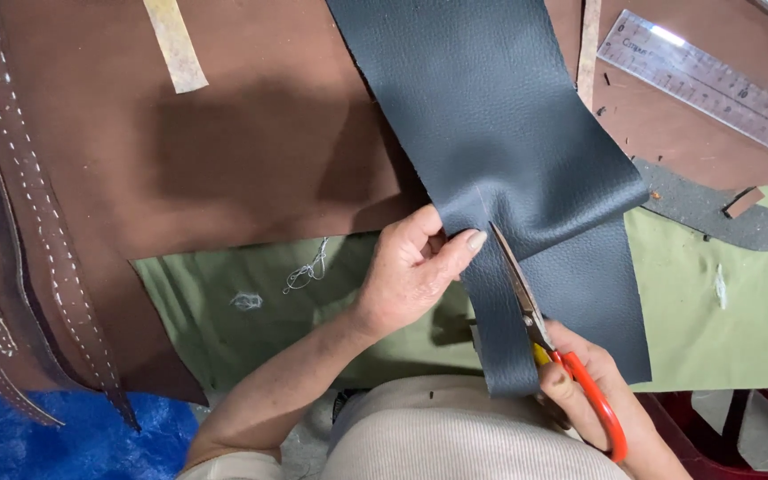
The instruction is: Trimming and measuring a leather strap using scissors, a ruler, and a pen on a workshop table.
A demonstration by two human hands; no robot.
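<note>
A wide strip of dark grey grained leather (500, 116) runs from the top of the view down to my lap. My left hand (411, 267) pinches its left edge between thumb and fingers, beside a faint marked line. My right hand (593, 391) grips red-handled scissors (535, 320) with yellow at the pivot. Their blades lie up the middle of the strip, and the tip sits next to my left thumb.
A brown leather sheet (242, 133) covers the left of the green cloth surface (740, 293). Stitched brown straps (37, 213) hang at the far left. A clear ruler (713, 84) lies top right, with a dark offcut (713, 213) below it. Blue tarp (46, 440) is at bottom left.
</note>
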